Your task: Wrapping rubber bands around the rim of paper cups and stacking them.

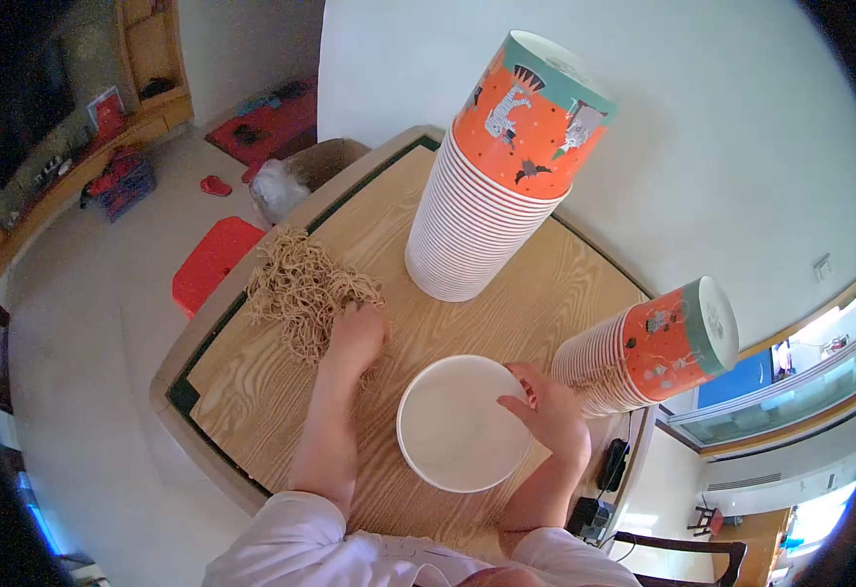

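A white, round paper bucket (462,426) stands on the table in front of me, its mouth up and nothing visible in it. My right hand (552,416) grips its right rim, the thumb over the inside and the fingers outside. My left hand (358,336) reaches into a tangled heap of tan cords (296,284) at the left, its fingers closed at the heap's near right edge. The fingertips are partly hidden, but they seem pinched on cord.
A tall stack of nested orange-and-green printed buckets (487,186) stands upside down at the back. A shorter stack (658,342) is at the right, with tan cords along its near side. A red stool (218,259) and a bin (320,166) stand beyond the left edge; a wall rises behind.
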The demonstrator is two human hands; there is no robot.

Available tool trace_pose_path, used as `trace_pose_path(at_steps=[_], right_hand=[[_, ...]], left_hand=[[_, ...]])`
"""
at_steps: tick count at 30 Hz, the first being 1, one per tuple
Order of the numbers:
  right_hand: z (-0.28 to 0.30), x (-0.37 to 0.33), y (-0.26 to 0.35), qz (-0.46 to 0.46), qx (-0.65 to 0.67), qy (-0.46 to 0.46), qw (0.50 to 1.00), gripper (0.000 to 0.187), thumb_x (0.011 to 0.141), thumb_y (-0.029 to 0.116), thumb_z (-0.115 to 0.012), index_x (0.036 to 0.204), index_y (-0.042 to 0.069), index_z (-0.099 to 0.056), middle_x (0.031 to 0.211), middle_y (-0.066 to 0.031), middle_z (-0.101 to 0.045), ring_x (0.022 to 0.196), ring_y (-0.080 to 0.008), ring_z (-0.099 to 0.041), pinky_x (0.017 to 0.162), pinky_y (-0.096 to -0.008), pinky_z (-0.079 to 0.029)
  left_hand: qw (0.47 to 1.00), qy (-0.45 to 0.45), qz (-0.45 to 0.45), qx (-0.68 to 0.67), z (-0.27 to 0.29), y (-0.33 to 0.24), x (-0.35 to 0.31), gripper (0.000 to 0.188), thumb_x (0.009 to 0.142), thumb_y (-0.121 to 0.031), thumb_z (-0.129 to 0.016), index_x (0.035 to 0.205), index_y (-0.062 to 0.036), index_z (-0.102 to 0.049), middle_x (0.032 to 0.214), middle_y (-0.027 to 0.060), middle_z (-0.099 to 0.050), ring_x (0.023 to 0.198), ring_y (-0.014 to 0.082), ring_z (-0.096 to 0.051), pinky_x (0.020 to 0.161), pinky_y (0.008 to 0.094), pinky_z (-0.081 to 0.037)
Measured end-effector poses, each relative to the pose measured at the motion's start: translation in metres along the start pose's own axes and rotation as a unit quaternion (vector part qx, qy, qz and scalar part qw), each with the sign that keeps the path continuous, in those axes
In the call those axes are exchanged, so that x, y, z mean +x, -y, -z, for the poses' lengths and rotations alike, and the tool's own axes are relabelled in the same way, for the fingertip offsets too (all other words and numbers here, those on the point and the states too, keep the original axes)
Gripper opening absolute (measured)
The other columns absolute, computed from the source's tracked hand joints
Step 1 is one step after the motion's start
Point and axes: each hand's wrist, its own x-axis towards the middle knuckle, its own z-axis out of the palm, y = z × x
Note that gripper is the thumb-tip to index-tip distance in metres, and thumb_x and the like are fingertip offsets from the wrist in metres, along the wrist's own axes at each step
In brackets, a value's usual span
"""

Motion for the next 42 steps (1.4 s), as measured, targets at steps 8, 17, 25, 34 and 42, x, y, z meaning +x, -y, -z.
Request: trace_pose_path(at_steps=[8,17,25,34,42], right_hand=[[0.004,-0.001,-0.001,-0.01,0.03,-0.04,0.999,0.042,0.074,0.017,-0.07,0.113,0.009,-0.055,0.081,-0.0101,-0.064,0.07,-0.0201,-0.061,0.064,-0.0311,-0.048],[0.003,-0.003,0.007,0.016,-0.016,0.01,1.0,0.044,0.075,0.019,-0.068,0.115,0.01,-0.053,0.072,-0.0089,-0.061,0.065,-0.0214,-0.06,0.059,-0.0317,-0.047],[0.007,-0.004,0.019,0.08,0.121,-0.172,0.974,0.035,0.072,0.008,-0.069,0.105,0.004,-0.059,0.089,-0.0106,-0.063,0.08,-0.0218,-0.062,0.072,-0.0323,-0.049],[-0.001,0.0,0.038,0.142,0.19,-0.226,0.945,0.033,0.066,0.0,-0.072,0.098,0.0,-0.062,0.087,-0.0089,-0.064,0.079,-0.0188,-0.061,0.071,-0.0292,-0.048],[-0.005,0.001,0.023,0.136,0.194,-0.262,0.936,0.011,0.071,-0.003,-0.067,0.081,0.0,-0.064,0.079,-0.0088,-0.064,0.075,-0.0189,-0.06,0.068,-0.0286,-0.047]], left_hand=[[0.931,-0.245,-0.058,-0.263,0.048,-0.013,0.002,0.005,0.074,-0.009,-0.062,0.078,-0.0072,-0.062,0.089,0.0103,-0.059,0.089,0.0259,-0.055,0.082,0.0367,-0.043],[0.634,-0.655,-0.081,-0.404,0.111,-0.045,-0.112,0.007,0.085,-0.01,-0.056,0.09,-0.0053,-0.054,0.075,0.0042,-0.052,0.067,0.0126,-0.052,0.054,0.0234,-0.042],[0.932,-0.082,-0.114,-0.335,0.088,-0.101,-0.056,0.009,0.078,-0.01,-0.063,0.084,-0.0038,-0.06,0.069,0.0091,-0.06,0.054,0.0173,-0.056,0.05,0.0288,-0.043],[0.933,-0.016,-0.165,-0.318,0.084,-0.111,-0.052,0.01,0.077,-0.01,-0.064,0.085,-0.0051,-0.061,0.071,0.0084,-0.06,0.058,0.0196,-0.057,0.054,0.0307,-0.045],[0.934,-0.004,-0.14,-0.33,0.082,-0.098,-0.05,0.012,0.077,-0.013,-0.066,0.087,-0.0065,-0.063,0.075,0.0092,-0.061,0.063,0.0214,-0.059,0.055,0.0287,-0.046]])
